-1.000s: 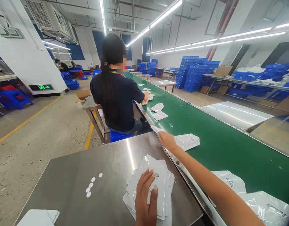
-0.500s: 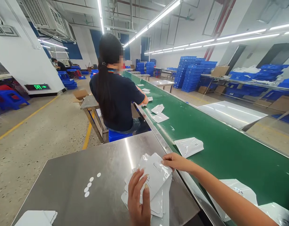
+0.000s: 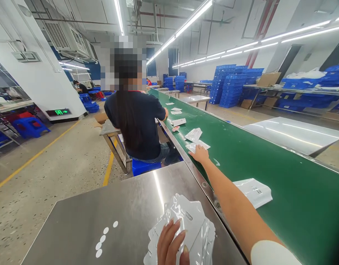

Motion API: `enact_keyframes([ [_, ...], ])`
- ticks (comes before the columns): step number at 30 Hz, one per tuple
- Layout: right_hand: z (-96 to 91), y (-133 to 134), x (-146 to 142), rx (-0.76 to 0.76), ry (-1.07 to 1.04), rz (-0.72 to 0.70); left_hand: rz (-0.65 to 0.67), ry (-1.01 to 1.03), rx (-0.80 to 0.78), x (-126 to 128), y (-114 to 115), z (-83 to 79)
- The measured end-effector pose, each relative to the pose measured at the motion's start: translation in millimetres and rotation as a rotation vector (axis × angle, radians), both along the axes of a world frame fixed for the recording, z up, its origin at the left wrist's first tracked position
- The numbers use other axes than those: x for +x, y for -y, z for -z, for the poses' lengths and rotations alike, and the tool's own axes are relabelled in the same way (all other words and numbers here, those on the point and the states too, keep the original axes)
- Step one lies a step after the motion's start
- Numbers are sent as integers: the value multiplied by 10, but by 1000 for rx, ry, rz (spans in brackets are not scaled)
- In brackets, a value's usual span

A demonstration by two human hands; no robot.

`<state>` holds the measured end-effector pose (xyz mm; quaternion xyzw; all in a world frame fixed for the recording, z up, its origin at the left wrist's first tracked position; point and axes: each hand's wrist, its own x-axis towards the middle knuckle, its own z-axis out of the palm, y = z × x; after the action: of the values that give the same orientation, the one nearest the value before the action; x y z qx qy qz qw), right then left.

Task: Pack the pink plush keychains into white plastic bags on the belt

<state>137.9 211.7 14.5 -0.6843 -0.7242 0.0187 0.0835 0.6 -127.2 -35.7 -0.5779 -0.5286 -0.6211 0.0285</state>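
Note:
My left hand [image 3: 172, 244] lies with its fingers outstretched on a loose stack of white plastic pouches [image 3: 195, 215] at the front of the metal table. Some pouches under it fan out unevenly. My right hand [image 3: 200, 154] reaches far forward over the green conveyor belt, thumb and fingers apart. Its fingertips touch or overlap a flat white pouch [image 3: 205, 144]; whether they pinch it cannot be made out. Just beyond lies another, crumpled pouch [image 3: 194, 134]. A larger white pouch [image 3: 253, 191] rests on the belt, partly hidden by my right forearm.
Several white round stickers or discs [image 3: 103, 238] lie on the metal table [image 3: 130, 206]. A co-worker [image 3: 134, 121] sits ahead on a blue stool [image 3: 145, 165] beside the conveyor belt [image 3: 268, 158]. Blue crates [image 3: 232, 88] are stacked at the far right.
My right hand has left the pouch stack and stretched forward to a pouch on the belt. My left hand stays on the stack. The view has shifted slightly.

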Motion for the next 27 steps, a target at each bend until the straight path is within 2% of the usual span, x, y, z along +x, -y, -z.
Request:
enact_keyframes([
  [2, 103, 34, -4, 8, 29, -35, -2, 9, -22, 9, -2, 28],
  [5, 158, 243, 26, 41, 64, -110, 24, 47, -76, 41, 31, 24],
  [10, 28, 762, 132, 133, 80, -159, 76, 138, -155, 64, 81, -61],
  [13, -76, 932, 213, 165, 78, -170, 98, 213, -230, 87, 97, -125],
  [16, -125, 890, 313, 153, 80, -178, 101, 234, -273, 115, 109, -154],
  [18, -103, 800, 380, 123, 78, -144, 96, 224, -243, 111, 102, -140],
  [22, 81, 699, 438, 59, 58, -71, 65, 176, -149, 55, 35, -61],
  [27, 303, 826, 390, 151, 37, -53, 102, 156, -21, 57, -70, 12],
])
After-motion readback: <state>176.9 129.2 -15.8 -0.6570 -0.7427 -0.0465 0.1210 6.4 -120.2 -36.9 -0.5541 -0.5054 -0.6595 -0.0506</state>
